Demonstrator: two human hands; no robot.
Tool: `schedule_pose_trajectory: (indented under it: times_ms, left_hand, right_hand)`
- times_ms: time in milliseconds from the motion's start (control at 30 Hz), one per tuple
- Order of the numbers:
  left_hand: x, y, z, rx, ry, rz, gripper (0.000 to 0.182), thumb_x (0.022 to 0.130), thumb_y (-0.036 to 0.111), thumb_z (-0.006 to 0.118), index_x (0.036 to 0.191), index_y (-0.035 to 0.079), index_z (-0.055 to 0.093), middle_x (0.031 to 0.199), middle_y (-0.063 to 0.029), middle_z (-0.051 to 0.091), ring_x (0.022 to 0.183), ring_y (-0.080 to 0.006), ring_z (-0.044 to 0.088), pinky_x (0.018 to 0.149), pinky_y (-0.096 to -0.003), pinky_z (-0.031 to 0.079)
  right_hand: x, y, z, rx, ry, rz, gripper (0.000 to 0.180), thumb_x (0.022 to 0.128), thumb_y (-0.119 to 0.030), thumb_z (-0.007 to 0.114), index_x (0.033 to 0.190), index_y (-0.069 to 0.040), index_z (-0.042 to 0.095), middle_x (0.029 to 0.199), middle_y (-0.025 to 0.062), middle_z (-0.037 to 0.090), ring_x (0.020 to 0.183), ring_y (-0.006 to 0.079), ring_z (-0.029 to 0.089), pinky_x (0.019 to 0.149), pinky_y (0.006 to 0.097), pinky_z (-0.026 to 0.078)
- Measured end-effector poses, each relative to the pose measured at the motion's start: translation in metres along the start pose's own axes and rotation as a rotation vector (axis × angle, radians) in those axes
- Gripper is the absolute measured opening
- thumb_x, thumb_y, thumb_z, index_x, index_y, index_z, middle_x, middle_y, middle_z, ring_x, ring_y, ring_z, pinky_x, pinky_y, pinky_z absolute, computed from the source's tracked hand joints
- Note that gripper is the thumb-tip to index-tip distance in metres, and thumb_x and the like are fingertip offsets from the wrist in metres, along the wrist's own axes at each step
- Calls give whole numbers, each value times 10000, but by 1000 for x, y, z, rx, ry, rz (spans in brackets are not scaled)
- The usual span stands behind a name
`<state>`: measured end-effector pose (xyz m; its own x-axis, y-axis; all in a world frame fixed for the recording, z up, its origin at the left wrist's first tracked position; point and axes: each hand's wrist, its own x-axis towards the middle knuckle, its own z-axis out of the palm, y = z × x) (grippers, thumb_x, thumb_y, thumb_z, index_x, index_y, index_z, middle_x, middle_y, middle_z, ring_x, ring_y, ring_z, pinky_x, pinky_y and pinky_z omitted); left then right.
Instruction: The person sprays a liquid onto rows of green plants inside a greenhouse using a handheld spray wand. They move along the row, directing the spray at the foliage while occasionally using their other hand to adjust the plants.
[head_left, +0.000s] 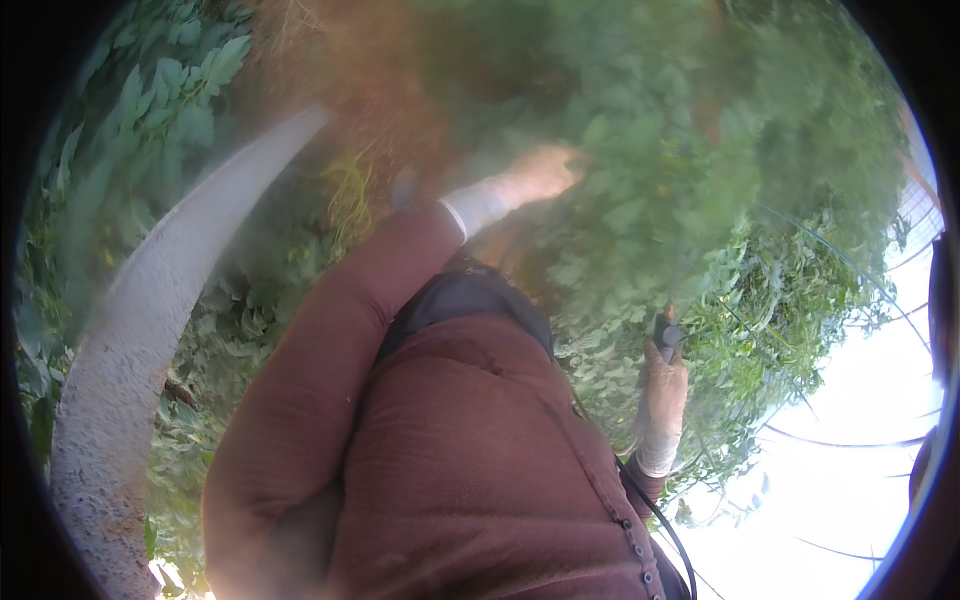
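Observation:
My left hand (544, 174), in a white cuff at the end of a brownish-red sleeve, reaches across in front of my body to blurred green foliage (622, 217). Haze and blur hide its fingers, so whether it grips a stem or leaf cannot be told. Lower on the right, my right hand (666, 390) is closed around a dark handheld tool (666, 336) with a brass-coloured tip, pointed up towards the leaves. A black hose or cable (664, 517) runs beside my right sleeve; where it joins is hidden.
A rough grey concrete post (127, 337), bent by the lens, stands close on my left among leafy plants (187, 90). Brown soil (367, 97) shows ahead, blurred. Thin lines or wires (847, 262) cross the foliage at the right, with bright light beyond.

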<state>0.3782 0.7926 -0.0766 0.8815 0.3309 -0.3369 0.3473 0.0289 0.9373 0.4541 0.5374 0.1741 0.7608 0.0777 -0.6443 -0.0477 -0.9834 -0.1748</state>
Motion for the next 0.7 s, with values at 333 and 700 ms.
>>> schedule_pose_trajectory:
  times_ms: [333,700]
  left_hand:
    - [-5,-28,-21,100,5,-72,441,912,356,571,1314,175,584,1294,-183,595,1221,-322,545,1030,-390,419]
    - [-5,-57,-50,-140,60,-297,376,927,253,591,1250,65,632,1104,-113,675,1026,-182,588,913,-312,450]
  right_hand:
    - [-46,24,5,205,-110,131,357,844,-358,688,980,-32,635,652,-5,524,561,103,487,511,262,369]
    - [26,87,76,-341,329,-121,507,884,-436,598,1180,-25,604,955,249,667,920,426,630,821,470,489]
